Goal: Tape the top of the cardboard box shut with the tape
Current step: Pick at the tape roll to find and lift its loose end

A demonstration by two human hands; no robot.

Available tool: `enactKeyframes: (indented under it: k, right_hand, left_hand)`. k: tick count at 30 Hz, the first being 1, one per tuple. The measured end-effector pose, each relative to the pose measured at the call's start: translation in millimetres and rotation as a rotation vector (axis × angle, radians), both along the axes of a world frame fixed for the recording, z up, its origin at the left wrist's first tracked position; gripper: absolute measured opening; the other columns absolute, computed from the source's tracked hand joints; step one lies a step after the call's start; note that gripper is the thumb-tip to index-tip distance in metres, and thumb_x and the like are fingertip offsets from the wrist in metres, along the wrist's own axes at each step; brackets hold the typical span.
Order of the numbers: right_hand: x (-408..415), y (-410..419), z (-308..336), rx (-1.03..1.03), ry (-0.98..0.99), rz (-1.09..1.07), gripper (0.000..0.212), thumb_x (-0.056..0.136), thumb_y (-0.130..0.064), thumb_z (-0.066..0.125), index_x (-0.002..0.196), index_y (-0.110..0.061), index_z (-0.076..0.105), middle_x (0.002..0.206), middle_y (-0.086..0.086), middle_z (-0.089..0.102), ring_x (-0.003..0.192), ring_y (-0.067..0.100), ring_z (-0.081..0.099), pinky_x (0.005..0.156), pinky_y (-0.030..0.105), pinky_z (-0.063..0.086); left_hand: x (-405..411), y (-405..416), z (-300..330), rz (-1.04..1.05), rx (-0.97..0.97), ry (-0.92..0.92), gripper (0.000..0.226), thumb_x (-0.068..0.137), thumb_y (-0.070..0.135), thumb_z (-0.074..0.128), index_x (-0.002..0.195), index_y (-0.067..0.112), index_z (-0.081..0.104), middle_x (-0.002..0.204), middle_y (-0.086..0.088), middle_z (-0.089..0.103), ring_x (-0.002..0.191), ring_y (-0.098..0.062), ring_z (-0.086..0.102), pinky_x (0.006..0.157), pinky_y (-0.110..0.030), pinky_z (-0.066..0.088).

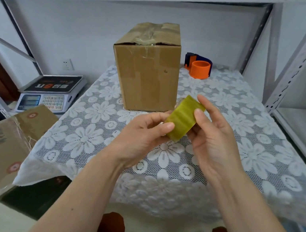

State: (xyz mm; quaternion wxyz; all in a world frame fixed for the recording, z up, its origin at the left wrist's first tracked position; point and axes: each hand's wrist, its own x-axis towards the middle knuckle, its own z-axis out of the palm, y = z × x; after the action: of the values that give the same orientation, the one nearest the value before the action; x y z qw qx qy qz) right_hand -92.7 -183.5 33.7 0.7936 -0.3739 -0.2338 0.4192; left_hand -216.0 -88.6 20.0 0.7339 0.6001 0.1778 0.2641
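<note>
Tape (183,117) held up at centre frame, in front of the box (148,67) and above the worktop (240,145), between both hands. Left hand (142,133) curled round the roll's lower left end, thumb tip pressed on the yellowish outer face. Right hand (213,134) cupping the right end, thumb laid on the upper edge of the roll, index finger raised straight and free. Probably turned this way to bring the outer wrap toward the eyes and under the thumbs, for finding the loose end; no free end visible yet.

Box upright on the lace cloth at upper centre, well apart from the hands, top within reach. Top flaps closed, old clear tape crumpled along the seam, one flap edge lifted slightly at the near right, so fresh tape likely needed across it.

Dispenser (199,65) at upper right beside the box, untouched. Scale (51,93) at left, off the worktop.
</note>
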Motion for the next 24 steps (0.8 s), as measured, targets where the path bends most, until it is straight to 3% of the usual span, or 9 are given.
enactKeyframes:
  k: [3, 9, 13, 16, 18, 21, 24]
  right_hand:
    - [2, 1, -1, 0.009, 0.059, 0.0, 0.039, 0.088, -0.005, 0.056, 0.126, -0.014, 0.059, 0.11, 0.014, 0.072, 0.101, 0.025, 0.069, 0.084, 0.034, 0.058]
    - [3, 3, -2, 0.011, 0.073, -0.003, 0.039, 0.088, -0.005, 0.056, 0.126, -0.014, 0.059, 0.111, 0.014, 0.072, 0.105, 0.027, 0.068, 0.085, 0.035, 0.058]
    - [2, 2, -1, 0.036, -0.003, 0.012, 0.04, 0.088, -0.007, 0.056, 0.127, -0.016, 0.057, 0.104, 0.01, 0.074, 0.103, 0.027, 0.069, 0.088, 0.037, 0.057]
    - [-3, 2, -1, 0.04, -0.084, 0.013, 0.042, 0.087, -0.008, 0.057, 0.128, -0.017, 0.055, 0.107, 0.017, 0.072, 0.104, 0.033, 0.068, 0.086, 0.036, 0.057]
    - [-7, 3, -2, 0.023, -0.154, 0.003, 0.042, 0.089, -0.007, 0.057, 0.128, -0.019, 0.055, 0.107, 0.019, 0.072, 0.104, 0.034, 0.068, 0.085, 0.036, 0.056]
    - [-14, 3, -5, -0.016, -0.289, -0.009, 0.041, 0.091, -0.006, 0.056, 0.128, -0.023, 0.056, 0.102, 0.014, 0.074, 0.101, 0.027, 0.07, 0.091, 0.038, 0.054]
    - [-20, 3, -5, -0.026, -0.357, -0.018, 0.041, 0.092, -0.004, 0.055, 0.128, -0.023, 0.056, 0.093, 0.009, 0.076, 0.095, 0.025, 0.071, 0.087, 0.033, 0.056]
  left_hand:
    - [0, 3, -1, 0.025, 0.007, 0.026, 0.032, 0.081, 0.009, 0.062, 0.109, -0.005, 0.064, 0.134, -0.02, 0.055, 0.115, -0.024, 0.06, 0.098, -0.038, 0.05]
    - [1, 6, -3, 0.024, -0.016, 0.043, 0.035, 0.079, 0.009, 0.065, 0.111, -0.004, 0.065, 0.141, -0.021, 0.05, 0.128, -0.03, 0.051, 0.101, -0.039, 0.048]
    - [1, 5, 0, 0.014, -0.011, 0.047, 0.022, 0.071, 0.009, 0.074, 0.093, 0.009, 0.075, 0.14, -0.019, 0.051, 0.13, -0.029, 0.05, 0.103, -0.04, 0.046]
    - [3, 2, 1, 0.098, -0.04, 0.05, 0.016, 0.067, 0.015, 0.082, 0.074, 0.007, 0.07, 0.119, -0.012, 0.066, 0.12, -0.027, 0.057, 0.087, -0.032, 0.054]
    - [6, -1, 1, 0.165, -0.07, 0.057, 0.031, 0.067, 0.024, 0.082, 0.07, 0.002, 0.061, 0.101, -0.007, 0.069, 0.11, -0.026, 0.061, 0.081, -0.031, 0.056]
    - [10, -4, 4, 0.271, -0.102, 0.089, 0.064, 0.064, 0.044, 0.082, 0.087, -0.012, 0.061, 0.09, -0.012, 0.07, 0.091, -0.024, 0.065, 0.085, -0.039, 0.056]
    - [13, -8, 5, 0.319, -0.142, 0.081, 0.061, 0.06, 0.052, 0.079, 0.089, -0.001, 0.07, 0.082, -0.012, 0.07, 0.077, -0.021, 0.064, 0.079, -0.038, 0.051]
